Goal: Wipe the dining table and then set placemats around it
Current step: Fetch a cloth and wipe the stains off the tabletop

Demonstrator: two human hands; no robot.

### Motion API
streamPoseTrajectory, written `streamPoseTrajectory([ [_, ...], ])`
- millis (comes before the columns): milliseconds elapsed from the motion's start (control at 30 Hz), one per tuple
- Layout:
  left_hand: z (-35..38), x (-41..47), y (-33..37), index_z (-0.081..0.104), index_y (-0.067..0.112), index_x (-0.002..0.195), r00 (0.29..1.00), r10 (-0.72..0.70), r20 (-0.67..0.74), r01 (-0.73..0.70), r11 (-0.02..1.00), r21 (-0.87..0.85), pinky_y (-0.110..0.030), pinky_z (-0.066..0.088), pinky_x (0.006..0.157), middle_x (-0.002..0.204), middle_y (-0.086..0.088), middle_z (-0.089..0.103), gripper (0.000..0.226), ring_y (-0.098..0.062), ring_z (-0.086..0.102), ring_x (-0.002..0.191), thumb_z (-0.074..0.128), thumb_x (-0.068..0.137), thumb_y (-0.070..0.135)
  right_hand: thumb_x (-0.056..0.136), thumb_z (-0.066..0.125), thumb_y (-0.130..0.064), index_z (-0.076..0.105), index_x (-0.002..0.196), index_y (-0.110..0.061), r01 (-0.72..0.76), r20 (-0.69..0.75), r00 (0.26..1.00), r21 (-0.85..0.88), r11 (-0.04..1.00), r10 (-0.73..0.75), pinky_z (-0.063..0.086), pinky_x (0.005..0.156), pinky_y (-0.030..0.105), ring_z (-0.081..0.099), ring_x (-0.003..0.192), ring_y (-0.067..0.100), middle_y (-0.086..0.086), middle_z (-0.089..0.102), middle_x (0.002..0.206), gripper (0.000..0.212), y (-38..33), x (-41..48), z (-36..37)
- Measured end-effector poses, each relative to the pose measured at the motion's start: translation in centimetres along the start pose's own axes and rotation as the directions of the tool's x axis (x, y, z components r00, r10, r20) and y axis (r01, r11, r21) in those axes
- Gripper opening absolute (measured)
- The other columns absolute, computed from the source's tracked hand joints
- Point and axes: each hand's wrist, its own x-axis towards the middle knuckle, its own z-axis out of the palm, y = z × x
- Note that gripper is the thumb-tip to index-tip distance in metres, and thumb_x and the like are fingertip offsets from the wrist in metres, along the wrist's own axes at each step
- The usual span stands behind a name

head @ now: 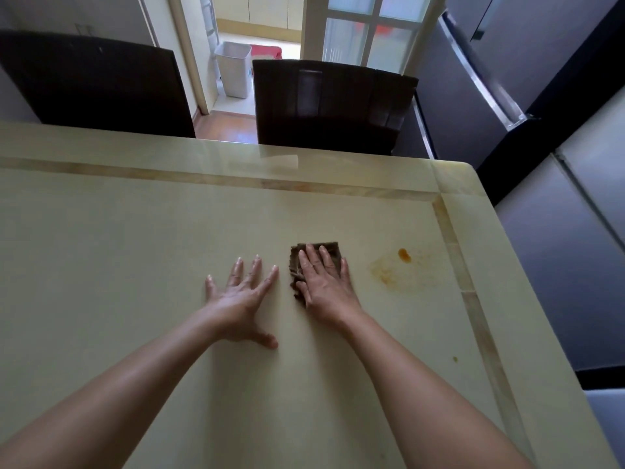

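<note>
Both hands down on the pale, glossy surface (pixel 135 265), which has a tan inlaid band running along its far and right edges. Left hand (pixel 241 301) lies flat with fingers spread and straight, grasping nothing, palm on the bare top. Right hand (pixel 323 282) lies flat with straight fingers pressing on a dark brown folded cloth (pixel 316 257); the cloth's far edge and left side show past the fingers, the rest is covered by the palm. The two hands lie side by side, near each other but apart. Just to the right of the cloth, not touching it, an orange stain (pixel 404 265): a small dense blob at its far side with a faint smear spreading toward the near side. A tiny greenish speck (pixel 455 359) sits closer to the near-right edge. Two dark chairs stand at the far side, one at left (pixel 94 86), one at centre (pixel 331 106). A white bin (pixel 234 67) stands in the doorway beyond. Grey appliance fronts (pixel 541 79) at right.
</note>
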Motion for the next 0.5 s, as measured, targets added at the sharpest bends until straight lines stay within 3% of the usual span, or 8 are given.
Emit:
streamPoseTrajectory([
  [267, -0.1, 0.0, -0.1, -0.024, 0.039, 0.143, 1.000, -0.010, -0.001, 0.010, 1.000, 0.003, -0.070, -0.004, 0.105, 0.150, 0.003, -0.036, 0.133, -0.025, -0.030, 0.139, 0.070, 0.055, 0.073, 0.101, 0.023, -0.038, -0.002, 0.152, -0.021, -0.258, -0.095, 0.961, 0.039, 0.965, 0.261, -0.015, 0.113, 0.047, -0.015, 0.145, 0.018, -0.004, -0.014, 0.159, 0.059, 6.7, -2.2, -0.8],
  [500, -0.2, 0.0, 0.0, -0.023, 0.039, 0.143, 1.000, -0.017, 0.008, 0.017, 1.000, 0.001, -0.070, -0.004, 0.104, 0.150, 0.003, -0.037, 0.132, -0.026, -0.031, 0.139, 0.071, 0.056, 0.071, 0.101, 0.023, -0.036, -0.004, 0.151, -0.016, -0.397, -0.149, 0.901, 0.089, 0.913, 0.407, -0.014, 0.112, 0.050, -0.015, 0.145, 0.021, 0.000, -0.016, 0.158, 0.061, 5.7, -3.2, -0.3],
])
